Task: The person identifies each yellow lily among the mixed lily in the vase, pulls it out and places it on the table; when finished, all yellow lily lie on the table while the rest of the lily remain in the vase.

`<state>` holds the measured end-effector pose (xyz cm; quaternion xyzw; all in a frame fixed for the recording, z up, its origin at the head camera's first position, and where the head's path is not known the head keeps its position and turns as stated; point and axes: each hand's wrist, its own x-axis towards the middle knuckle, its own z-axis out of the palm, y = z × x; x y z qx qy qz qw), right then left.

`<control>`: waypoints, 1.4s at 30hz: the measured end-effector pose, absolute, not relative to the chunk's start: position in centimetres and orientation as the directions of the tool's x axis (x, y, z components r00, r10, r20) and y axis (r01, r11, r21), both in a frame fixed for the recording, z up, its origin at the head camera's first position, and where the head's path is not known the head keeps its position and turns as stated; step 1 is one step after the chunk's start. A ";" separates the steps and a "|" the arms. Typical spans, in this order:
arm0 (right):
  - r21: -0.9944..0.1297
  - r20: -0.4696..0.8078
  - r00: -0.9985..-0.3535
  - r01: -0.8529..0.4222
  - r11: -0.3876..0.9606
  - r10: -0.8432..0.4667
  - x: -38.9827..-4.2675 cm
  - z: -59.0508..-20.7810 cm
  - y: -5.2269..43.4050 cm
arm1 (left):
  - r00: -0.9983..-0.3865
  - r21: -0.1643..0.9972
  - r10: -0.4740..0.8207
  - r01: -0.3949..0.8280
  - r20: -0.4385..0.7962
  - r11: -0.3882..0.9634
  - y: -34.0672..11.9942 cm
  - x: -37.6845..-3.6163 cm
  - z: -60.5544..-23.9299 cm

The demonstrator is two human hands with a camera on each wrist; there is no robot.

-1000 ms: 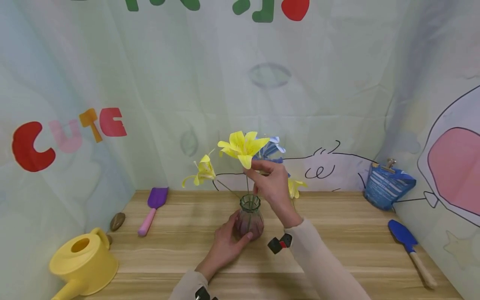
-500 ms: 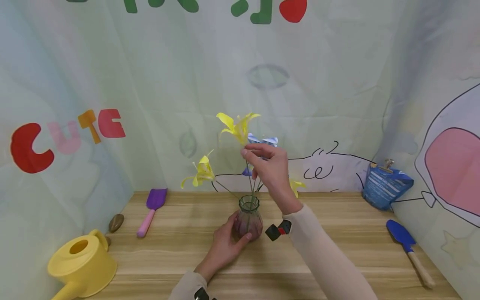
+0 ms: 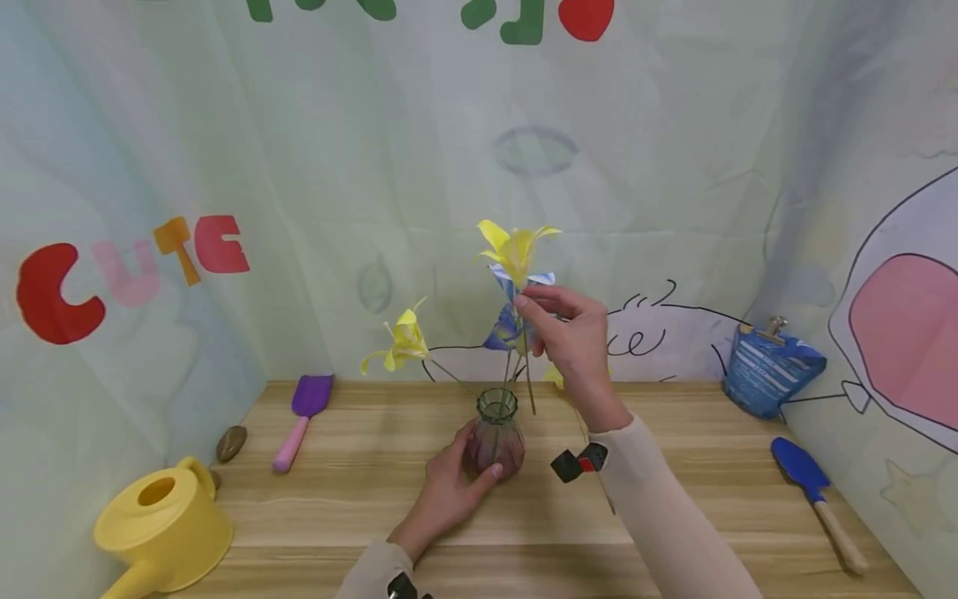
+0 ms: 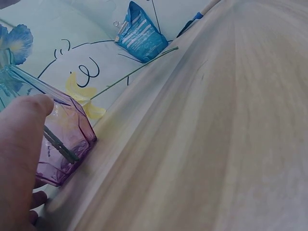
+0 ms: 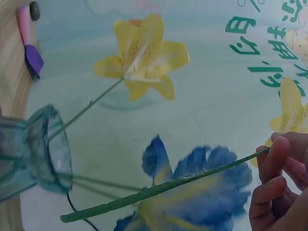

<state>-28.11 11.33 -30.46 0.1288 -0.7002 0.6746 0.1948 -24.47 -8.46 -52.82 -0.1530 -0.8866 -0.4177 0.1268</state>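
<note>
Two hands work: our left hand (image 3: 449, 487) grips the glass vase (image 3: 497, 433) on the worktop (image 3: 674, 499); our right hand (image 3: 572, 341) pinches one yellow lily (image 3: 515, 245) just outside its mouth. Two flowers remain inside.

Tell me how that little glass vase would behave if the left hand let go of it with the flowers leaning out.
The vase looks tippy: narrow neck, small base, and long stems such as the yellow lily leaning far sideways. Its glass is probably fragile and smooth, so it might slide on the wooden table. The left hand gripping it likely steadies it.
</note>
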 end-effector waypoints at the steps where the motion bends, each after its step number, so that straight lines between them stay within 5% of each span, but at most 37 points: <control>1: -0.899 0.438 -0.894 -0.434 0.057 0.094 -28.0 -30.6 11.8 | -0.921 0.700 0.166 0.377 0.352 0.607 -8.4 -24.5 -52.8; 13: -0.929 0.370 -0.895 -0.354 0.109 0.247 -27.4 -33.6 18.1 | -0.935 0.701 0.169 0.347 0.313 0.622 -8.3 -24.7 -52.8; 42: -0.987 -0.040 -0.886 0.107 0.119 0.463 -29.3 -42.3 25.5 | -0.954 0.716 0.155 0.297 0.259 0.632 -8.4 -24.7 -53.1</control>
